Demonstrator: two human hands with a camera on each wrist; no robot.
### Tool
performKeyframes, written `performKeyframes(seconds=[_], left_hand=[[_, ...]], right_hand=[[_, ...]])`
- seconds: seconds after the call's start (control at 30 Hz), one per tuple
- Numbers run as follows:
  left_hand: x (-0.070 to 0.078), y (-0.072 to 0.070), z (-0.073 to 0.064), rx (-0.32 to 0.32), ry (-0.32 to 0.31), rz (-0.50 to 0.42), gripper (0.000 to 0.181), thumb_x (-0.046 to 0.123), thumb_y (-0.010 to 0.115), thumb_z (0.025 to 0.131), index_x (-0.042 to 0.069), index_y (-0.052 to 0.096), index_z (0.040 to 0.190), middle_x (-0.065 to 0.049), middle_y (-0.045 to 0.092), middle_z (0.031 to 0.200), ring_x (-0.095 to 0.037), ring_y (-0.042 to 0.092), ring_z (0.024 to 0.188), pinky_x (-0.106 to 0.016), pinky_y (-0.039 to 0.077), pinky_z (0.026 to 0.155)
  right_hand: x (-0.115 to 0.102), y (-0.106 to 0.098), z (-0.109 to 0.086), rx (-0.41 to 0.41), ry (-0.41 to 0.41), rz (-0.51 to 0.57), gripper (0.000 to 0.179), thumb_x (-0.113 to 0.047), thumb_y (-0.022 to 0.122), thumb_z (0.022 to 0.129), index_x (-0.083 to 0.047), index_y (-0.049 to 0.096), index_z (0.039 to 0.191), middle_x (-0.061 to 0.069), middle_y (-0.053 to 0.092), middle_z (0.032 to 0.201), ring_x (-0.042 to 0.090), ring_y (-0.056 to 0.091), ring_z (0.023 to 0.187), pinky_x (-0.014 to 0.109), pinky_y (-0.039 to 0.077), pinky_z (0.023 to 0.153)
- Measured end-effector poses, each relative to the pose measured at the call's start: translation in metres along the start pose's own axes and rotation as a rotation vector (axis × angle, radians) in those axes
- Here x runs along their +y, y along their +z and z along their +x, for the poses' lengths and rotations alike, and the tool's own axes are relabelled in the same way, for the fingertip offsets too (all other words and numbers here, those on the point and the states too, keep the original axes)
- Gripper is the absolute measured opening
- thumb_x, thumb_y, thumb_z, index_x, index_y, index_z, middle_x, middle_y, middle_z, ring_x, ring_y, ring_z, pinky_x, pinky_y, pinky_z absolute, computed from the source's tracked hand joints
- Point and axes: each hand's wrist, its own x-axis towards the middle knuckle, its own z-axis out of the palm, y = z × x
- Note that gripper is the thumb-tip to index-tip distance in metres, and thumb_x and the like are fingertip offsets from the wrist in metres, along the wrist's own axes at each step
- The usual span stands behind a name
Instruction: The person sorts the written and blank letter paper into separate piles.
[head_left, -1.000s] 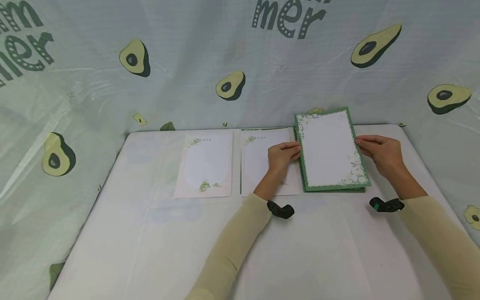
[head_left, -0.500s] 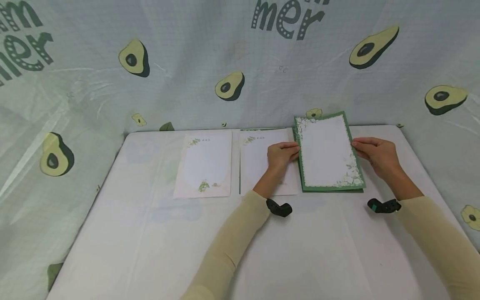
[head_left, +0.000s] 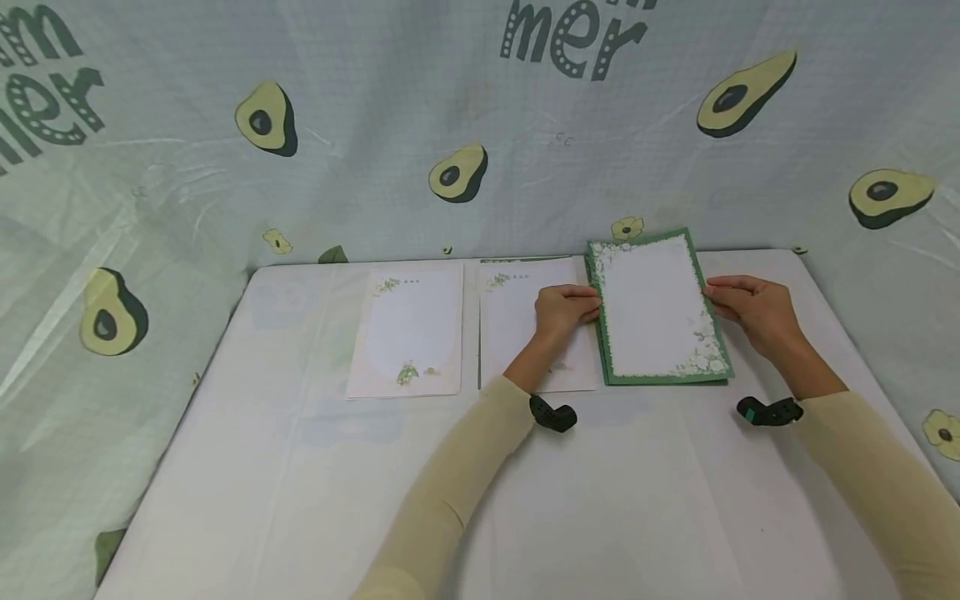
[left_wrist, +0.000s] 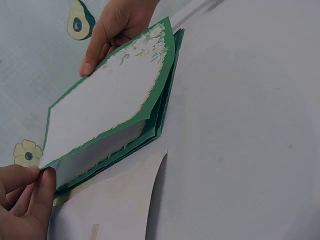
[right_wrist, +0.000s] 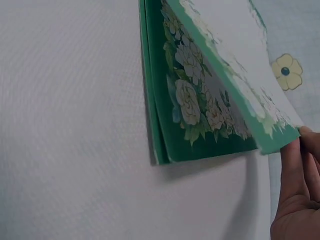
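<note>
A sheet of stationery paper [head_left: 652, 308] with a green border and white flowers is held slightly raised over a stack of matching green-bordered sheets [right_wrist: 210, 150]. My left hand [head_left: 558, 312] pinches its left edge between thumb and fingers, and that arm reaches across a pale floral sheet [head_left: 510, 333]. At the opposite edge, my right hand [head_left: 757, 310] pinches the paper with thumb and fingertips. In the left wrist view a wedge-shaped gap shows between the raised sheet [left_wrist: 100, 100] and the stack. Most of the stack is hidden from the head view.
Another pale sheet with small green sprigs [head_left: 408, 333] lies to the left on the white-covered table [head_left: 637, 500]. A sliver of green paper shows beneath the middle pale sheet. Behind the table hangs a curtain [head_left: 360, 150] printed with avocados.
The green-bordered sheet has come down a little toward the stack, and its lower edge lines up more closely with it. My right hand has shifted slightly left. Both hands keep their pinch.
</note>
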Motion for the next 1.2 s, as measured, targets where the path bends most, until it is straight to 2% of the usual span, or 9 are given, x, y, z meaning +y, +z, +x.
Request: performKeyframes(seconds=[0.17,0.5,0.67,0.83,1.0,1.2], left_hand=[[0.0,-0.002,0.0,-0.038,0.014,0.036,0.018,-0.016,0.071,0.085,-0.015,0.073,0.104,-0.029,0.073,0.097,-0.041,0.073,0.095,-0.033,0.064,0.075],[0.005,-0.004,-0.004,-0.067,0.059,0.175,0.016,-0.013,0.074,0.086,-0.013,0.074,0.101,-0.027,0.074,0.091,-0.039,0.074,0.088,-0.03,0.064,0.072],[0.008,-0.004,-0.002,-0.075,0.107,0.246,0.014,-0.011,0.074,0.086,-0.012,0.074,0.1,-0.025,0.074,0.09,-0.037,0.075,0.085,-0.027,0.063,0.071],[0.011,-0.005,-0.002,-0.096,0.131,0.289,0.014,-0.013,0.075,0.085,-0.013,0.074,0.099,-0.026,0.074,0.091,-0.037,0.075,0.085,-0.026,0.063,0.069],[0.011,-0.006,-0.002,-0.085,0.142,0.377,0.013,-0.009,0.078,0.084,-0.009,0.076,0.097,-0.022,0.075,0.09,-0.032,0.076,0.083,-0.022,0.062,0.068],[0.01,-0.007,-0.001,-0.073,0.161,0.431,0.013,-0.006,0.079,0.084,-0.008,0.077,0.097,-0.02,0.076,0.088,-0.029,0.076,0.082,-0.02,0.061,0.067]], right_hand=[[0.001,0.0,0.001,0.008,0.006,-0.025,0.011,-0.008,0.076,0.092,-0.015,0.081,0.099,-0.009,0.075,0.095,0.002,0.071,0.087,0.015,0.059,0.074],[0.004,0.001,0.001,-0.001,0.009,-0.032,0.013,-0.007,0.074,0.093,-0.016,0.082,0.097,-0.01,0.076,0.094,0.001,0.072,0.088,0.016,0.059,0.076],[0.006,0.0,0.002,-0.007,-0.003,-0.036,0.013,-0.007,0.074,0.093,-0.015,0.082,0.101,-0.01,0.076,0.095,0.001,0.072,0.089,0.016,0.059,0.076],[0.007,0.0,0.004,0.001,0.002,-0.051,0.013,-0.008,0.074,0.093,-0.017,0.082,0.099,-0.01,0.076,0.094,0.0,0.072,0.088,0.015,0.059,0.076],[0.008,-0.001,0.004,0.008,0.015,-0.065,0.014,-0.009,0.075,0.093,-0.02,0.082,0.095,-0.012,0.075,0.093,-0.001,0.071,0.088,0.015,0.059,0.076],[0.008,-0.001,0.005,0.001,0.011,-0.079,0.013,-0.009,0.075,0.093,-0.02,0.081,0.096,-0.011,0.075,0.095,0.001,0.072,0.088,0.016,0.059,0.077]])
